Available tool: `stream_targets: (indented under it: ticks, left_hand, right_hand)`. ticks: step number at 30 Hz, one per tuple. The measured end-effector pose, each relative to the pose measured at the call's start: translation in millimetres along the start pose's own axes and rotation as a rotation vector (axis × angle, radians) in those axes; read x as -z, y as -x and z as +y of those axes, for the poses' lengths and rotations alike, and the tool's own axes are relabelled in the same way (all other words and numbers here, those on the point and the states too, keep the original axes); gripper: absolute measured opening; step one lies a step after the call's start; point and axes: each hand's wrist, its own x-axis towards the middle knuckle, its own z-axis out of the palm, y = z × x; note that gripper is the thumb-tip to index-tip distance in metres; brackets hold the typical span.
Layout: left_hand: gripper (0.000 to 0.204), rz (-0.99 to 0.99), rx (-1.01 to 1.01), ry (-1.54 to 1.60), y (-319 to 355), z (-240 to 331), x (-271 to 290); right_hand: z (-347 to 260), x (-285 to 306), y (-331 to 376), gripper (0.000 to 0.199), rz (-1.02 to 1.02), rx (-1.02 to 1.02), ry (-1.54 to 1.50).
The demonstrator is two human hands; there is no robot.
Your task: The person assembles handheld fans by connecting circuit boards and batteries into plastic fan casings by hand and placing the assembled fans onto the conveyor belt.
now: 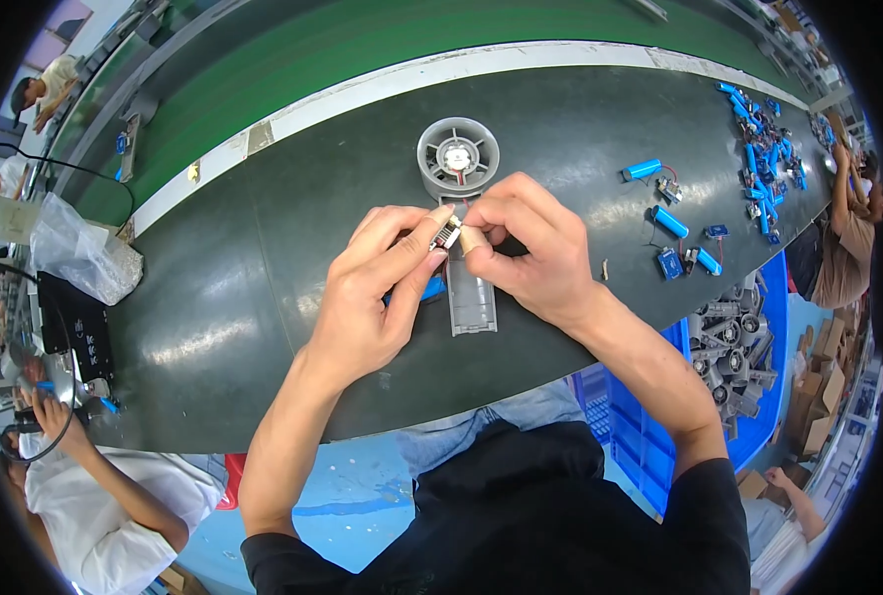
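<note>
A small circuit board (445,235) with a pale connector is pinched between the thumb and fingertips of my left hand (367,278). My right hand (530,246) is closed in a pinch against the board's edge; what its fingertips hold is hidden. Below my fingers lies a grey plastic fan housing (473,302), its long, hollow handle pointing toward me. The housing's round fan head (459,142) has spokes and a white hub, and sits just beyond my hands. A blue cylindrical battery (433,288) shows partly under my left hand, beside the handle.
Right of my hands lie several blue batteries (669,221) wired to small boards, with a larger pile (759,159) beyond. A blue crate (773,347) of grey housings stands at the table's right edge. On the left is a clear plastic bag (84,248). Other people work at both sides.
</note>
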Motion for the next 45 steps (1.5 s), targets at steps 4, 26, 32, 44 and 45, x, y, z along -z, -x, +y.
stream_targets:
  ticks: [4,26,32,44,45]
  left_hand:
    - [0.033,-0.025,0.002,0.002,0.6,-1.1,2.2]
    - [0.033,-0.092,0.059,0.082,-0.5,-0.9,11.0]
    - [0.033,-0.091,0.069,0.117,0.2,0.8,11.1]
    - [0.036,0.029,0.025,0.035,2.2,-8.2,2.2]
    - [0.036,0.034,0.020,0.036,1.7,-7.9,2.1]
  right_hand:
    - [-0.1,-1.2,1.0,0.018,0.006,-0.017,-0.043]
    - [-0.8,-3.8,2.0,0.016,-0.002,0.011,-0.054]
    - [-0.3,0.3,-0.6,0.018,-0.033,0.040,-0.069]
    - [-22.0,13.8,8.6,0.020,-0.015,-0.355,0.060]
    - [-27.6,13.9,12.0,0.020,-0.016,-0.348,0.063]
